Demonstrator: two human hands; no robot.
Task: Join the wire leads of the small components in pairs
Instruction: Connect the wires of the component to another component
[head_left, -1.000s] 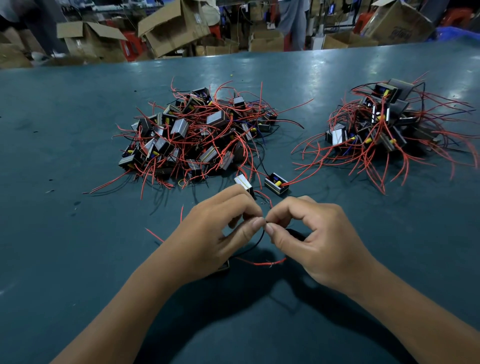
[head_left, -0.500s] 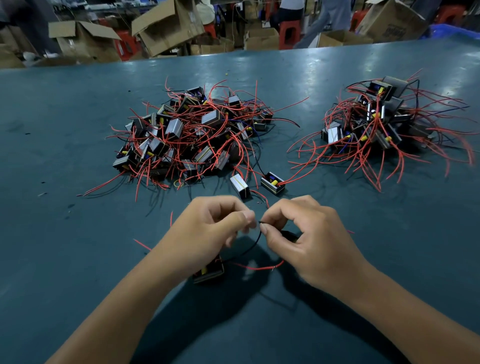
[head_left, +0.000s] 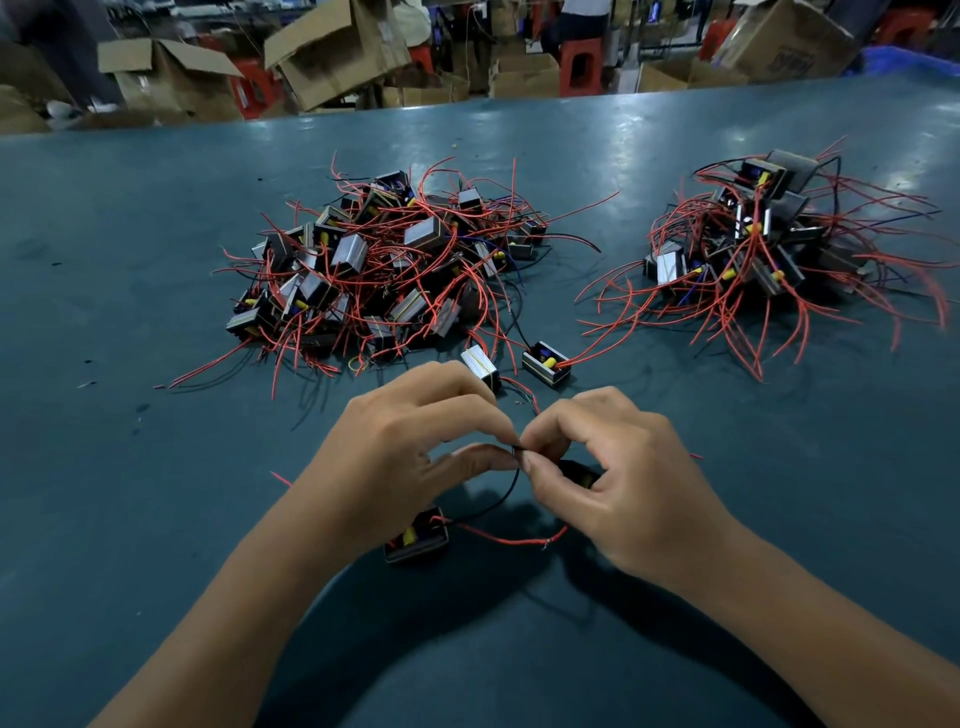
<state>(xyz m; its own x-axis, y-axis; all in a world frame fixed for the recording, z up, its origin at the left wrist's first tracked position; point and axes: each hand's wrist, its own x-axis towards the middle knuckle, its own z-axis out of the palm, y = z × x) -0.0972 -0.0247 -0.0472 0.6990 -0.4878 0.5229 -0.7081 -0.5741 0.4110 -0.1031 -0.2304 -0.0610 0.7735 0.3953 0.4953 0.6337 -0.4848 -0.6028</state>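
We are pinching the ends of two black wires (head_left: 511, 480) right where our fingertips are meeting, low over the table (head_left: 156, 467). Our left hand (head_left: 410, 447) is curling its thumb and first finger on one end, and our right hand (head_left: 618, 478) is doing the same on the other, so each grip is closing on a wire. One black wire is running down to a small part (head_left: 415, 535) lying just under our left wrist. The other part is hiding under our right hand, so we cannot see it well. A red wire (head_left: 509, 540) from the small part is lying loose on the table between our hands. What could go wrong? We think the thin ends could slip out of our fingers, because they are tiny and springy. If we are twisting too lightly, the join could come apart when we let go. If we are pulling too hard, the small part could slide or the wire could bend the wrong way. The loose red wire could also get caught in the twist. Both wrists are tilting in toward each other, with knuckles up and the other fingers tucked. The big pile (head_left: 384, 270) is sitting beyond our hands, and a second pile (head_left: 763, 249) is well apart on the right.
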